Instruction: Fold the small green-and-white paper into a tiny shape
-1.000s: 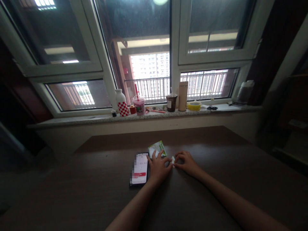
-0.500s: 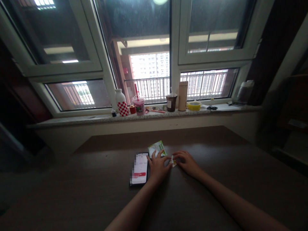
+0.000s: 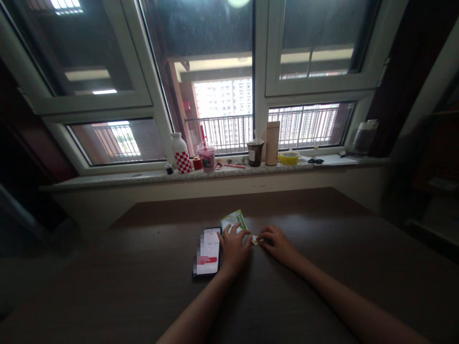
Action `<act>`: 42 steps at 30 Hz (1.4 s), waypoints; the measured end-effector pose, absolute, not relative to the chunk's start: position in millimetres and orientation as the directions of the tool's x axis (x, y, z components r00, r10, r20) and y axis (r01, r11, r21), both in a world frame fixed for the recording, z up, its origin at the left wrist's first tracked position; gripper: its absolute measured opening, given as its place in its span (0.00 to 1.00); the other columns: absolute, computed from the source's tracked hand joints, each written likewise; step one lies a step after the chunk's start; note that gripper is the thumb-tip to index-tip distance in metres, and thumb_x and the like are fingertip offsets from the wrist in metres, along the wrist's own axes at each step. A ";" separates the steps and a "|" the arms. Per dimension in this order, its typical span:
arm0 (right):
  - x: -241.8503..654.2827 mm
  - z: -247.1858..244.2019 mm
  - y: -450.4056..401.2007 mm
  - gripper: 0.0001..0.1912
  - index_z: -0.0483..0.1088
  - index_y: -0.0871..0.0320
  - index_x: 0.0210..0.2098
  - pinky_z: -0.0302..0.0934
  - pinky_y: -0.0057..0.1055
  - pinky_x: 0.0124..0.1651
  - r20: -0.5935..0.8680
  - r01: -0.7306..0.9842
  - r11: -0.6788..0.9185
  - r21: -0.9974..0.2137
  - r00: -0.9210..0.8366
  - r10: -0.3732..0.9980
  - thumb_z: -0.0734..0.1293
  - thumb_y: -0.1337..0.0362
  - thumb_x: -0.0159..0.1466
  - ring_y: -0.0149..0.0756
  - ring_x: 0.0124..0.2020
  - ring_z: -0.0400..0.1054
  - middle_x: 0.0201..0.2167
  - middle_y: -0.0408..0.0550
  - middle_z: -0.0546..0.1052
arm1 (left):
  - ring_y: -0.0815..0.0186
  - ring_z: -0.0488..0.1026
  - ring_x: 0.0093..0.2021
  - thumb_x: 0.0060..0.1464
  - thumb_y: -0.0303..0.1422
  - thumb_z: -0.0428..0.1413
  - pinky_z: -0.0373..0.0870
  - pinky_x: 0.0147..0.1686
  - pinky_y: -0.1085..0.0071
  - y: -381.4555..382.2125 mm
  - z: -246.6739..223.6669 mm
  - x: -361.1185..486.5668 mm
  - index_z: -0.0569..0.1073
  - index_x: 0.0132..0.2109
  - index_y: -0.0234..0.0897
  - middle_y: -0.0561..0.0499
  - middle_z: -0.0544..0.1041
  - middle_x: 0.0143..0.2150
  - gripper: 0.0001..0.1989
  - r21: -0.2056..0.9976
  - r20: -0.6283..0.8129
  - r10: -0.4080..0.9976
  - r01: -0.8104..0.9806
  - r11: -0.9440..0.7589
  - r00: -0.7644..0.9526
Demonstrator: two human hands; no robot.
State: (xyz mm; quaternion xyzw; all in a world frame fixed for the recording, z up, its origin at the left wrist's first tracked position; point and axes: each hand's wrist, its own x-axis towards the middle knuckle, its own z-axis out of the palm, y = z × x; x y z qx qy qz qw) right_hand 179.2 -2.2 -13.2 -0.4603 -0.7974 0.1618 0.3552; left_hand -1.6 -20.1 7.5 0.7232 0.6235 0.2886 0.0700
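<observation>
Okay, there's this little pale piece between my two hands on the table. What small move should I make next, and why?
I'd probably steady the small pale piece with your left hand: it sits between both hands, with your right hand at its other side. It's too small to tell whether it's folded.

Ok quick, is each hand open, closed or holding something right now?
Left hand: at the small pale piece; whether it grips can't be told.
Right hand: at the piece's other side; grip can't be told either.

Bottles [image 3: 182,155] on the windowsill [image 3: 107,179] and a balcony railing [image 3: 218,117] outside suggest a home.
</observation>
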 end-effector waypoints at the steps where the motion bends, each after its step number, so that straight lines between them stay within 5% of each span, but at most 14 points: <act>1: 179.3 -13.8 -2.2 0.07 0.78 0.54 0.37 0.59 0.37 0.50 0.416 0.629 0.520 -0.577 -0.322 0.850 0.67 0.66 0.60 0.40 0.44 0.65 0.39 0.50 0.73 | 0.51 0.52 0.65 0.58 0.40 0.53 0.36 0.64 0.41 -20.4 8.4 -1.5 0.78 0.44 0.49 0.54 0.67 0.62 0.11 0.467 0.334 0.941 0.858 -0.214 0.053; 20: 179.4 -14.2 -4.4 0.12 0.78 0.53 0.36 0.59 0.35 0.49 0.432 0.584 0.591 -0.557 -0.404 0.806 0.65 0.73 0.59 0.39 0.44 0.64 0.36 0.48 0.73 | 0.50 0.53 0.64 0.53 0.38 0.58 0.34 0.64 0.42 -21.3 8.4 -2.1 0.81 0.39 0.52 0.54 0.68 0.61 0.07 0.442 0.329 0.940 0.864 -0.241 0.093; 28: 179.0 -16.9 -3.2 0.09 0.78 0.55 0.40 0.58 0.40 0.52 0.455 0.688 0.519 -0.507 -0.297 0.839 0.68 0.63 0.61 0.44 0.47 0.61 0.41 0.53 0.72 | 0.50 0.53 0.64 0.52 0.37 0.60 0.35 0.63 0.39 -18.7 1.9 -2.7 0.81 0.37 0.52 0.55 0.69 0.60 0.05 0.456 0.358 0.929 0.850 -0.262 0.094; 42: 178.2 -18.1 -3.2 0.12 0.77 0.50 0.44 0.58 0.41 0.54 0.457 0.700 0.517 -0.492 -0.298 0.838 0.69 0.65 0.60 0.44 0.48 0.61 0.42 0.52 0.71 | 0.48 0.53 0.64 0.54 0.34 0.59 0.36 0.62 0.36 -17.2 -0.3 -2.3 0.79 0.41 0.54 0.55 0.68 0.61 0.10 0.419 0.382 0.910 0.848 -0.324 0.158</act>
